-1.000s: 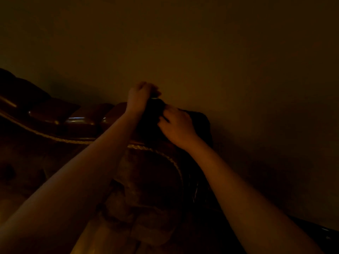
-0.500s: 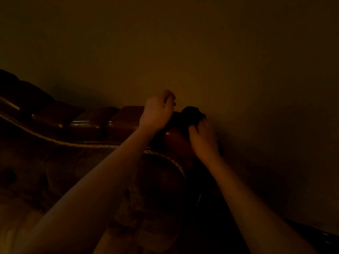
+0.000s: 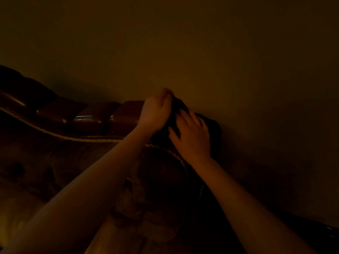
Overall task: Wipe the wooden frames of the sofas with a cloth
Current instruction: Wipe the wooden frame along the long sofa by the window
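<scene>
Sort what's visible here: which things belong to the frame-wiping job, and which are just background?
In the job:
- dark cloth, bunched at the frame's corner
- carved wooden frame along the sofa's top
- left hand, gripping the cloth
- right hand, fingers spread on the cloth

Just there:
- rope trim below the frame
- sofa upholstery
- wall behind

wall [image 3: 220, 52]: plain, bare | light: very dim, amber
</scene>
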{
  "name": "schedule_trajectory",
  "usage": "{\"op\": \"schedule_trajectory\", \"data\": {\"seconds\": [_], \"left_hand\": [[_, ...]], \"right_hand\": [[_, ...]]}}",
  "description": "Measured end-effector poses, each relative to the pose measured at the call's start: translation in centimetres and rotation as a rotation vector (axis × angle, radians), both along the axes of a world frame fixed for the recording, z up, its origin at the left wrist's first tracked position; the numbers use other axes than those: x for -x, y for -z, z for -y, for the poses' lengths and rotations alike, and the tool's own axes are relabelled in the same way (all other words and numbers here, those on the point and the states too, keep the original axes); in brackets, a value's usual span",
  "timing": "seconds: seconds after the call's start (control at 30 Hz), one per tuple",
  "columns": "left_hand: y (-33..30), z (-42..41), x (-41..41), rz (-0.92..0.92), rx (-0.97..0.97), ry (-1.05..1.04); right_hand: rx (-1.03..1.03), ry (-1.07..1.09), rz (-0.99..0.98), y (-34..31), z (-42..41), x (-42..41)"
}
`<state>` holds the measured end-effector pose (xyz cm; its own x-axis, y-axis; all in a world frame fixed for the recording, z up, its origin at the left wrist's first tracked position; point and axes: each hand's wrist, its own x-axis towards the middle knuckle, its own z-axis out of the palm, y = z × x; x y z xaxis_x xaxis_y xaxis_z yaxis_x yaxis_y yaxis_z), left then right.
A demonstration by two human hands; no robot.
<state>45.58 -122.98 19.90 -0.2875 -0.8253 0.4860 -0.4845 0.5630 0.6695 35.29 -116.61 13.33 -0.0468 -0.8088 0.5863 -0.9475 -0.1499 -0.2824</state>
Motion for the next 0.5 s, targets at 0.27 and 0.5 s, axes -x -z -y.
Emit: {"op": "schedule_trajectory", "data": {"seconds": [0.27, 0.5], "left_hand": [[6.9, -5.5, 4.1, 0.389, 0.613, 0.083], [8.7, -5.0, 3.7, 0.524, 0.745, 0.043]], "right_hand": [[0.032, 0.009, 0.417, 9.8, -2.7, 5.3], [-0.019, 0.033, 0.875, 13.3, -4.3, 4.7]]}}
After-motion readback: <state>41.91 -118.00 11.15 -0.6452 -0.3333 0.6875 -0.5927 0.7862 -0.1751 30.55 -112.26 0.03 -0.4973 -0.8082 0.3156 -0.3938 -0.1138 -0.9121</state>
